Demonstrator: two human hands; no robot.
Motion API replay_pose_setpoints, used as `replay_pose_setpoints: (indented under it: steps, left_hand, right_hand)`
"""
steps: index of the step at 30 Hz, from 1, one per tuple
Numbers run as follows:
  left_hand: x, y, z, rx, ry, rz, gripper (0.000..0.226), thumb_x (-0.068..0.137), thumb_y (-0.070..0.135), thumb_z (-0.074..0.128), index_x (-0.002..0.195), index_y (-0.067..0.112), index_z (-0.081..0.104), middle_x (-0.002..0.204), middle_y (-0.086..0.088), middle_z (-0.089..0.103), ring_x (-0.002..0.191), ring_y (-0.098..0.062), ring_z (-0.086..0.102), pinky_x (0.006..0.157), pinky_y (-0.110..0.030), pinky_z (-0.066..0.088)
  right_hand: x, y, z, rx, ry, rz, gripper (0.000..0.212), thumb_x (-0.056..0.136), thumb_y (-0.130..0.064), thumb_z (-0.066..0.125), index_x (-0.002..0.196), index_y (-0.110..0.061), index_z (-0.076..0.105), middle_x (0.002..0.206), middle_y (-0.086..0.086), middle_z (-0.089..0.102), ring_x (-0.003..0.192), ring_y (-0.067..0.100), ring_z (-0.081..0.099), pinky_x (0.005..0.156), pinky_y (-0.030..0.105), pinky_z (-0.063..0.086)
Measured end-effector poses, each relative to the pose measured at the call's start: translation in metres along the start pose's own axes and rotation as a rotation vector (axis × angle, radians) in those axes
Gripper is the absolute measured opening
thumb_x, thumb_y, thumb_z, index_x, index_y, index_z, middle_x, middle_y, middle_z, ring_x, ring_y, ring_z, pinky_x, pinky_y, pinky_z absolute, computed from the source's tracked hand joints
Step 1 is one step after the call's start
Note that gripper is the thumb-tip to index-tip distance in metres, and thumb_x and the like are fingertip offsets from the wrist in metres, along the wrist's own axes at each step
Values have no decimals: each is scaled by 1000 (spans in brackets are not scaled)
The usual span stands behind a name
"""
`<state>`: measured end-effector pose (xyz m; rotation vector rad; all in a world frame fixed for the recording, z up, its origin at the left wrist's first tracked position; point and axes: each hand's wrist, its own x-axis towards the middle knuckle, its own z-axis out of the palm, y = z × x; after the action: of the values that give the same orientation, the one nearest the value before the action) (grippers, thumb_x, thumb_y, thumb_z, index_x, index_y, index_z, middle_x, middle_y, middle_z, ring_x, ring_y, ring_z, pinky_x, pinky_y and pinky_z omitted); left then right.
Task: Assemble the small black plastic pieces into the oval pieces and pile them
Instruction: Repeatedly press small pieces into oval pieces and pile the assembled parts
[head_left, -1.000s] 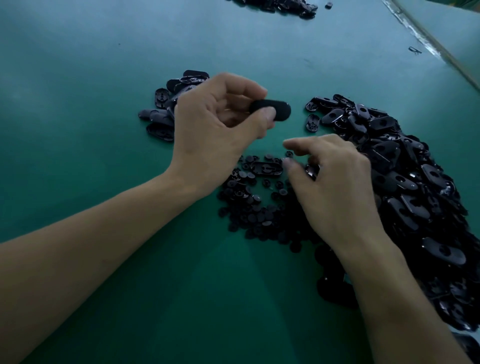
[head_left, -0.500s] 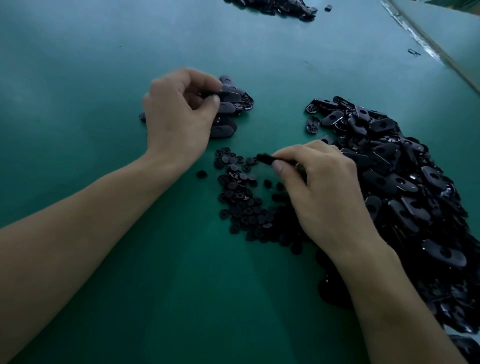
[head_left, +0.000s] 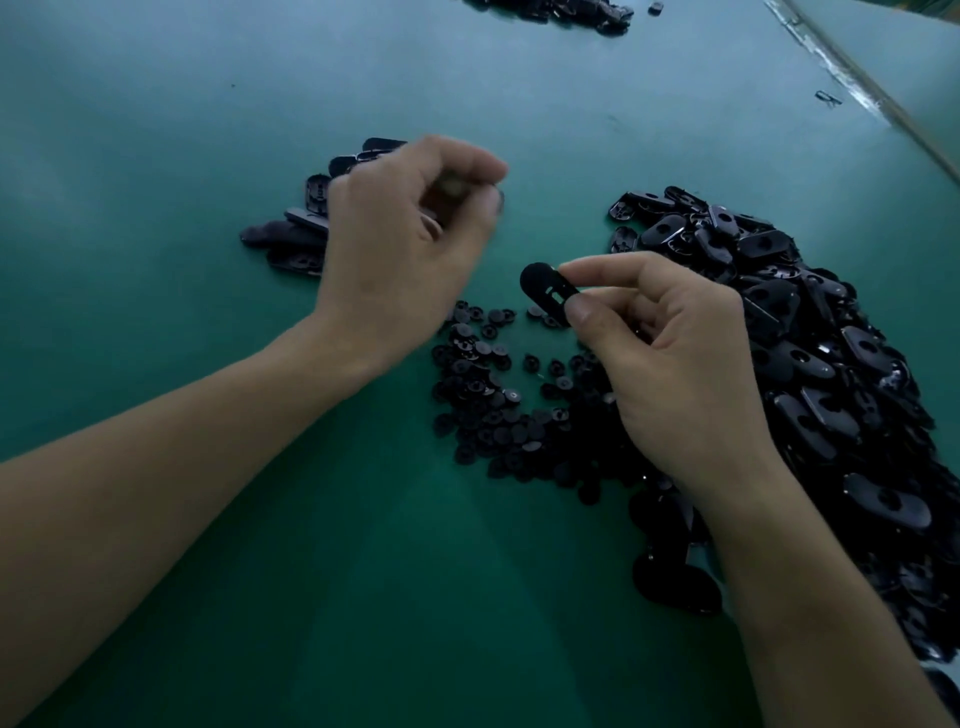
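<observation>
The right hand (head_left: 675, 364) pinches an oval piece (head_left: 543, 288), which juts left from its fingertips. The blurred left hand (head_left: 410, 244) has curled fingers; whether it holds anything is unclear.

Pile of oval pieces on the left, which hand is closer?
Left. The left hand partly covers that pile; the right hand sits well to its right, pinching an oval piece.

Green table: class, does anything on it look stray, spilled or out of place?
Two strays stand out: a lone black piece lies apart from the far pile at the top edge, and a small dark clip-like item sits alone near the right border of the table. Nothing looks broken.
</observation>
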<state>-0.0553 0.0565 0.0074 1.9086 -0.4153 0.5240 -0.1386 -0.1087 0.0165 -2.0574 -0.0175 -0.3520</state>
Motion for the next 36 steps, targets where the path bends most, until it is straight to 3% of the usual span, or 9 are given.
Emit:
replay_pose_setpoints:
  steps: [3,7,11,15,19,24,31,34,36]
  left_hand:
    - [-8,11,5,-134,-161,-17,17,92,33,67,105,22,71,74,12,73,68,-5,69,61,-17,48]
    - [-12,6,9,-126,-274,-25,12,87,26,75,97,19,76,76,10,73,61,2,61,61,-12,44]
    - [-11,2,10,-213,-205,-60,6,88,17,77,92,20,73,79,11,72,69,0,65,69,-18,52]
    - [-12,1,10,-217,-99,-80,7,89,19,76,91,24,71,82,11,73,72,-2,68,71,-22,55]
    - [-13,2,8,-292,-127,-114,13,88,16,76,90,26,68,76,10,73,67,-7,71,66,-28,58]
    - [-19,6,15,-411,-153,-154,9,89,11,74,92,17,70,75,2,74,65,-11,70,65,-23,56]
    - [-18,2,15,-490,-135,-211,5,92,9,71,94,14,71,74,0,74,64,-10,69,62,-24,56]
    - [-18,2,15,-496,-141,-215,6,93,10,70,95,15,71,76,0,76,66,-11,71,64,-24,58]
    - [-17,1,14,-497,-143,-214,6,93,11,70,95,15,72,78,-1,76,68,-14,73,65,-24,57]
  right_hand:
    - [0,0,0,41,7,-8,22,95,-11,65,99,-33,70,79,-12,74,70,11,67,67,37,55]
    - [0,2,-1,9,47,-22,21,95,-17,65,105,-36,66,79,-14,73,63,3,59,63,28,44]
    - [-1,7,-2,-217,84,-14,15,93,-26,71,107,-27,68,80,-16,69,75,0,62,70,12,48]
    - [-5,6,-3,-459,-51,19,7,88,-34,74,90,-27,74,84,-9,64,84,11,59,78,32,53]
    - [-7,2,-4,-554,-109,54,15,84,-44,74,82,-30,71,85,-10,57,91,15,54,79,31,46]
    - [-5,0,0,-594,-146,61,9,89,-37,73,88,-28,72,86,-8,55,93,18,52,79,29,40]
    - [-4,-2,4,-537,-130,-30,10,96,-24,64,89,-28,59,90,-11,50,96,15,45,81,20,31]
    - [-3,-4,3,-376,-44,-52,12,99,-20,60,88,-23,55,86,-14,52,81,6,51,70,13,37]
    - [-2,-6,3,-272,17,-76,11,102,-19,56,92,-18,52,81,-10,61,74,6,58,63,17,45]
